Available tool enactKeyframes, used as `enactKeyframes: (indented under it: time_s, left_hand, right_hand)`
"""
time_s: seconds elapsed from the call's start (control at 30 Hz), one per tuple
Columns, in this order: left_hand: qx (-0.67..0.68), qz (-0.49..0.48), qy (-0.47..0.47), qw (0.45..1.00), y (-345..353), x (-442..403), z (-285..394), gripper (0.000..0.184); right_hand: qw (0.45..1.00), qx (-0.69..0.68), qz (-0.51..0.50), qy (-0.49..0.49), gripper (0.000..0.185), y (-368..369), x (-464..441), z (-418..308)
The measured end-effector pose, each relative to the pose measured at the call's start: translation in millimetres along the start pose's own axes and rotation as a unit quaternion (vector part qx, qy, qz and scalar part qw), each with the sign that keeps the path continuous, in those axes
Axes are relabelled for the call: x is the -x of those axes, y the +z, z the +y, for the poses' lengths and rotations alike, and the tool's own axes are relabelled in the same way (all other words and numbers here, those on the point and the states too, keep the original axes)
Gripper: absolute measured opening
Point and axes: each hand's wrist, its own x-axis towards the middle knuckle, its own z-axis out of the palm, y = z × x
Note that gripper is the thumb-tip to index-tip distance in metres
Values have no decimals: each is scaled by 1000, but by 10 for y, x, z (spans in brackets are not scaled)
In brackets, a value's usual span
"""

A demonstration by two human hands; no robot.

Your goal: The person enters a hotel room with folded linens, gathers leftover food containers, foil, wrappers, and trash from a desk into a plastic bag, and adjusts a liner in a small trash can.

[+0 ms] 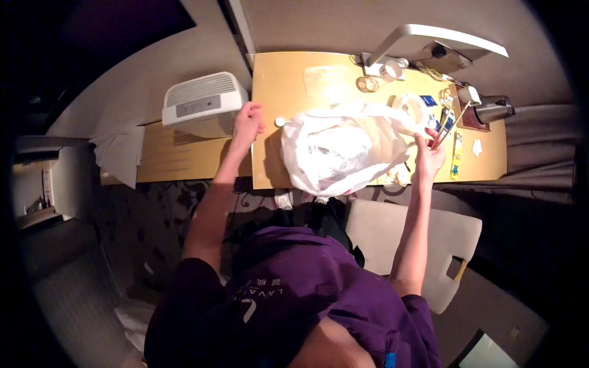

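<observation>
A white plastic bag (pixel 386 138), wide open with shiny crumpled material inside, lies on the wooden desk (pixel 267 162). At its right edge, my right hand (pixel 429 153) is closed around thin wooden chopsticks (pixel 451 129) that point up and to the right. My left hand (pixel 248 126) hangs at the desk's left edge, touching nothing visible, with its fingers loosely curled and apart. Between that hand and the bag sits a small round white cap (pixel 280 122). Behind the bag's right side is a round, clear container (pixel 410 109).
A white appliance (pixel 205 101) stands at the left. Along the back are a clear tray (pixel 325 81), a jar (pixel 367 84) and a white lamp (pixel 442 34). A kettle (pixel 494 108) stands at the right. A pale chair (pixel 411 236) is below the desk's front edge.
</observation>
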Motion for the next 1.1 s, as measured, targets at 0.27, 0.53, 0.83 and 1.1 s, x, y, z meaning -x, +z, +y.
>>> enactKeyframes:
  time_s: [0.27,0.53,0.83,1.1]
  left_hand:
    - [-578,-132,226,773,256,-406,-440,39]
    - [-253,-12,4,967,485,-1210,-351,14]
    - [-545,139,21,826,1360,-1925,-344,35]
    - [-538,93,-13,838,1333,-1914,-273,29]
  right_hand:
    - [820,362,-430,-113,26,86,993,-627]
    - [611,522,-416,-426,11,1021,769,-225]
    - [712,385,-393,-436,43,1055,447,264]
    - [857,97,-273,-425,34,339,589,-311]
